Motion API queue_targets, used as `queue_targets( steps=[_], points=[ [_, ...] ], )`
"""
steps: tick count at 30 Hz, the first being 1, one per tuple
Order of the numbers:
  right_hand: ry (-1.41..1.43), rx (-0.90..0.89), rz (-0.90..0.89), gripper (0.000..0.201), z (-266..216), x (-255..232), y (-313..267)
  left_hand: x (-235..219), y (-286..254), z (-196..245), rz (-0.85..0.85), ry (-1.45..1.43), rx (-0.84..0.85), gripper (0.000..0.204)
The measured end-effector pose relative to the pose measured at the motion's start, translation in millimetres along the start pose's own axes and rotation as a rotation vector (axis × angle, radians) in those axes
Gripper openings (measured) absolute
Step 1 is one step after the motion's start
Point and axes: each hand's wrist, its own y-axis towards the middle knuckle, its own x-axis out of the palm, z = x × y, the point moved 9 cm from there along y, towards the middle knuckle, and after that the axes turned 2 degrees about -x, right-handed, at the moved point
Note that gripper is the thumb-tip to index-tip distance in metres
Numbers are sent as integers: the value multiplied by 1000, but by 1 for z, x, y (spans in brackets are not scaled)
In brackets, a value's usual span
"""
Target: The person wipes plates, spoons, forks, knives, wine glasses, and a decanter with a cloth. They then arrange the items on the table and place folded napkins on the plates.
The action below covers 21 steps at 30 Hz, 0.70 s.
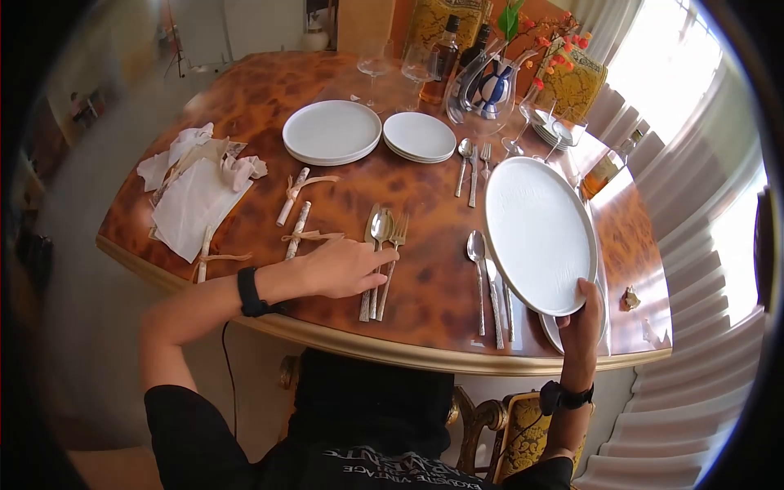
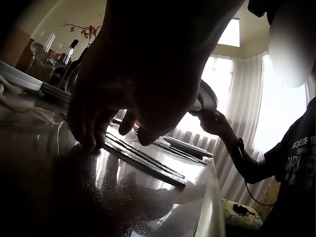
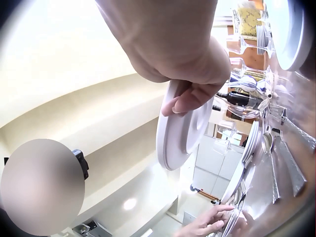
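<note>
My right hand (image 1: pixel 581 314) grips a white plate (image 1: pixel 541 237) by its near rim, thumb on the upper face. The plate is held up and tilted; its underside shows in the right wrist view. Below it, another white plate (image 1: pixel 552 333) lies partly hidden on the table. My left hand (image 1: pixel 339 268) reaches palm down over a set of cutlery, fingers mostly extended across the handles. That set has a knife (image 1: pixel 365 306), a spoon (image 1: pixel 377 230) and a fork (image 1: pixel 398 233), side by side. Another spoon (image 1: pixel 477 249) and a knife (image 1: pixel 496 314) lie left of the lifted plate.
Stacked plates (image 1: pixel 331 135) and smaller plates (image 1: pixel 419 135) stand farther back. Napkins (image 1: pixel 200 200) and ribbon-tied rolls (image 1: pixel 292 196) lie at left. Wine glasses (image 1: pixel 374 61), a glass decanter (image 1: pixel 482 106), bottles (image 1: pixel 445 53) and a liquor bottle (image 1: pixel 608 171) stand toward the back and right.
</note>
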Motion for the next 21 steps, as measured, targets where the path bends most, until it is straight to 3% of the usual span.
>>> queue_targets(
  steps=[1,3,5,6,7,9,10,11,13,15,18,21],
  points=[
    [-16,1,-4,23,-1,-5,1,0,1,-2,3,-23,1,36],
    [234,78,150,21,-4,-12,-3,-9,5,0,44,-56,15,39],
    [223,12,195,18,-13,-14,-3,-16,11,-10,-10,-134,-128,40],
    [281,43,184,17,-14,-15,-3,-28,14,-13,118,-199,-162,30],
    [338,73,172,15,-16,-18,-2,-25,20,-21,120,-207,-153,30],
    [182,-40,302,14,-15,-34,2,-41,29,-43,411,-613,-73,21],
    [292,38,237,15,-9,-26,2,-47,30,-49,534,-722,-13,20],
    [399,113,176,15,-6,-15,1,-50,32,-50,532,-736,14,20],
    [367,130,141,21,3,-9,5,-39,37,-72,375,-1034,-131,26],
    [349,196,169,26,0,19,1,-36,41,-80,341,-1143,-109,31],
    [454,246,-44,25,17,52,9,-35,39,-78,284,-1310,-133,44],
    [300,267,-83,24,13,81,9,-38,33,-68,241,-1458,-125,58]
  ],
)
